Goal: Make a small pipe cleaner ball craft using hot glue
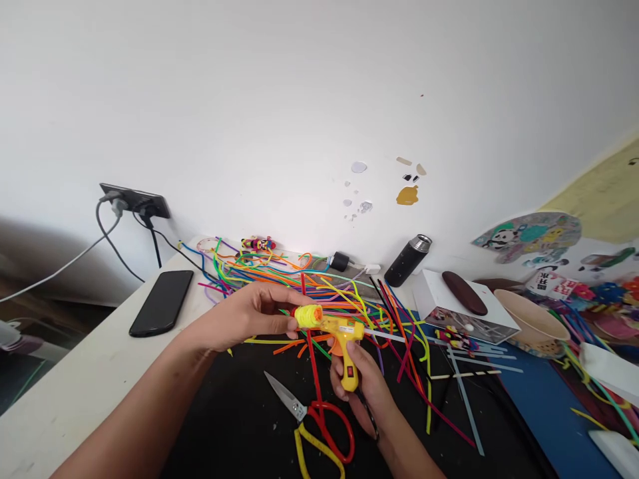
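My left hand (254, 313) pinches a yellow coiled pipe-cleaner piece (306, 316) with an orange middle. Around the handle of a yellow hot glue gun (351, 372) my right hand (367, 376) is closed, near its orange trigger. The gun's nozzle end meets the coil; whether they touch I cannot tell. A clear glue stick (387, 334) sticks out of the gun's back. Below both hands, scissors (309, 416) with one red and one yellow handle lie on the black mat (229, 412). A red pipe cleaner (313, 366) runs behind the coil.
Loose coloured pipe cleaners (269, 266) spread along the wall side. A black phone (162, 303) lies on the left; a black bottle (408, 261) leans at the back. On the right are a white box (466, 303), a round bowl (532, 319) and glue sticks (466, 402).
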Tool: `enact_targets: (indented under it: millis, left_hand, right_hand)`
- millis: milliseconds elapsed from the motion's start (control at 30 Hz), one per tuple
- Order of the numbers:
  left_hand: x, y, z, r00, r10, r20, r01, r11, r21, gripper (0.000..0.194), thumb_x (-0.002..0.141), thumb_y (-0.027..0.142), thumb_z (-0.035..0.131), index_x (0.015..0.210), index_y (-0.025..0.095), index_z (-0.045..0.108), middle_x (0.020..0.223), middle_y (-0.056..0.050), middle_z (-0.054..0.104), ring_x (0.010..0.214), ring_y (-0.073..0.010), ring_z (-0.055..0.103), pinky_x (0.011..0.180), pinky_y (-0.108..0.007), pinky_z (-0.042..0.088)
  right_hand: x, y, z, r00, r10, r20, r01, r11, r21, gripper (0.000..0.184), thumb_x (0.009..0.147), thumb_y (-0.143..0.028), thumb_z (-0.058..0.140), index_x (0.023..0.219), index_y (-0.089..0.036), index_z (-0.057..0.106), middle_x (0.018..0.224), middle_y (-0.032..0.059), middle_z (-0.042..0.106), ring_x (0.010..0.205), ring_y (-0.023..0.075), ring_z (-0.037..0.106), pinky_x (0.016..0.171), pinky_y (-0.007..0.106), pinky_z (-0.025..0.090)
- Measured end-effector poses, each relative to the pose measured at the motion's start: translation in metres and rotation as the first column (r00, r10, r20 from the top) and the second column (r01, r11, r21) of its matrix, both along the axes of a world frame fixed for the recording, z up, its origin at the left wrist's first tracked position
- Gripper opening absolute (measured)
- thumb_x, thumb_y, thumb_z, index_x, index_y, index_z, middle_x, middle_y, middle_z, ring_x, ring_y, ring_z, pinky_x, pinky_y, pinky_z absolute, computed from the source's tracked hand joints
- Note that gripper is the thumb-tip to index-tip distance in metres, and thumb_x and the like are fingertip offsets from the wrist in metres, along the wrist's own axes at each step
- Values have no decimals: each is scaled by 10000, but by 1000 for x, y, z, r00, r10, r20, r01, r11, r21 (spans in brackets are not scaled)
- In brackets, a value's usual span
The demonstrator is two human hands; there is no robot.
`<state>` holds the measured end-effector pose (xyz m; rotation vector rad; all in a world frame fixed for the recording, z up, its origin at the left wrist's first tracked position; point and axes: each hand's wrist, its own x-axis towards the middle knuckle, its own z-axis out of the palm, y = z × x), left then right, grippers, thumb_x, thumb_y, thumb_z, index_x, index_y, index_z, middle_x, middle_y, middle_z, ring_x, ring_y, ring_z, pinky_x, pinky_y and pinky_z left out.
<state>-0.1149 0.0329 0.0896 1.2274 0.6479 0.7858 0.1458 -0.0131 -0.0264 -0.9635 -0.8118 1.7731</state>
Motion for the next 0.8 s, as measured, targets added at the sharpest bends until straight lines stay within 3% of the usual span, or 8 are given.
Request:
enact_targets:
  millis: [167, 333, 467, 633, 800]
  left_hand:
    - [5, 6, -13, 985, -36, -167, 39, 999, 14, 321, 863, 246, 831, 1184, 247, 845, 889, -32, 816, 703, -128, 690, 688, -187, 533]
    - [10, 6, -19, 973, -103, -206, 111, 993, 28, 305, 896, 244, 800, 1199, 232, 836, 972, -37, 805, 787, -129, 685, 764, -196, 530]
    - [14, 8, -25, 982, -164, -94, 163, 986, -18, 270, 867, 222, 838, 1135, 197, 848, 921, -36, 799, 755, -119, 682, 749, -194, 546]
    - [16, 4, -28, 982, -107, 158, 127, 985, -119, 360, 786, 233, 920, 1138, 196, 856, 916, -76, 821, 708, -130, 720, 690, -203, 585]
    - [24, 0, -28, 971, -158, 178, 183, 974, -132, 346, 771, 252, 936, 1104, 192, 866, 911, -90, 812, 758, -160, 731, 681, -230, 619]
  right_hand:
    - [12, -2, 22, 997, -63, 50, 60, 996, 64, 493, 888, -631, 776, 974, -158, 668, 615, -60, 507, 403, 77, 477, 393, 196, 291]
    - [20, 0, 41, 996, -80, 50, 71, 986, 152, 463, 930, -604, 741, 995, -150, 678, 598, -60, 506, 402, 83, 476, 418, 211, 304]
    - [23, -4, 56, 998, -57, 35, 49, 979, 199, 469, 947, -603, 725, 973, -137, 686, 569, -65, 489, 382, 79, 451, 420, 216, 296]
    - [23, -7, 68, 999, -29, 34, 20, 972, 235, 466, 947, -604, 726, 904, -142, 688, 522, -69, 478, 345, 70, 439, 398, 205, 269]
    - [23, -8, 78, 991, -38, 128, 1, 961, 275, 504, 950, -622, 711, 756, -161, 649, 481, -65, 457, 344, 79, 448, 408, 219, 303]
